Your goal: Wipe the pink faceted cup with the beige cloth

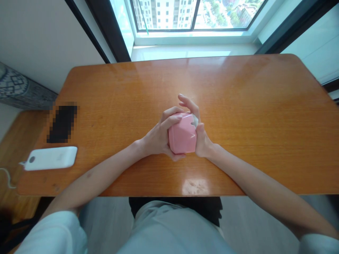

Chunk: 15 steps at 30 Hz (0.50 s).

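A small glossy pink box (182, 135) with rounded edges is held up above the wooden table, between both hands. My left hand (166, 128) is closed around its left side, fingers over the top and thumb under the near edge. A crumpled-looking white piece (195, 121) shows at a notch on the box's upper right; I cannot make out what it is. My right hand (202, 139) wraps the right side, its thumb beside the white piece and one finger stretched past the far edge. The rest of its fingers are hidden behind the box.
The brown wooden table (251, 116) spans the view, its near edge against my body. At its left lie a white phone-like device (53, 158) with a cable and a blurred-out dark rectangle (63, 124). Beyond the far edge is a window (193, 17).
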Tool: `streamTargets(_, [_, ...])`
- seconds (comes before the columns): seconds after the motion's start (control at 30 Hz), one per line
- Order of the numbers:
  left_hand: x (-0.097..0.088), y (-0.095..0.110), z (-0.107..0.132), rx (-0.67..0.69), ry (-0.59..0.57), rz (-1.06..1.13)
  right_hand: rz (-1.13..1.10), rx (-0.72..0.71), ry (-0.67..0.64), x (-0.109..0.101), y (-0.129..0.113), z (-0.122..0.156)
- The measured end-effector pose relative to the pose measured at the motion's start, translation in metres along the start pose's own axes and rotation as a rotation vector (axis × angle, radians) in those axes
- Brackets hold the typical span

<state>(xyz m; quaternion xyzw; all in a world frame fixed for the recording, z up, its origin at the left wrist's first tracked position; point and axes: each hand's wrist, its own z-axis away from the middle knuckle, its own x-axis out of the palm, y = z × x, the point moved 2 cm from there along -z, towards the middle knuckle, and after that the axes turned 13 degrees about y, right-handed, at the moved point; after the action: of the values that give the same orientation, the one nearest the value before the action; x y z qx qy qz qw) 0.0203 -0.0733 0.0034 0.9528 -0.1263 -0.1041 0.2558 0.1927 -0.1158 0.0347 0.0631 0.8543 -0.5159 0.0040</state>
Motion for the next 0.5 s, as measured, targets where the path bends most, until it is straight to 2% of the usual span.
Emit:
streamTargets(0.1, [0.008, 0.01, 0.0, -0.313, -0.034, 0.159, 0.11, -0.123, 0.045, -0.006, -0.001, -0.004])
streamTargets(0.27, [0.009, 0.025, -0.009, -0.802, -0.119, 0.469, 0.174, -0.22, 0.026, -0.014, 0.003, -0.007])
streamTargets(0.4, [0.011, 0.03, -0.016, -1.086, -0.197, 0.688, 0.197, -0.343, -0.085, -0.016, -0.001, -0.011])
streamTargets(0.47, [0.012, 0.032, -0.017, -1.187, -0.2, 0.692, 0.182, -0.31, -0.125, -0.015, -0.003, -0.013])
streamTargets(0.5, [0.013, 0.033, -0.018, -1.208, -0.198, 0.677, 0.16, -0.243, -0.119, -0.015, -0.003, -0.013])
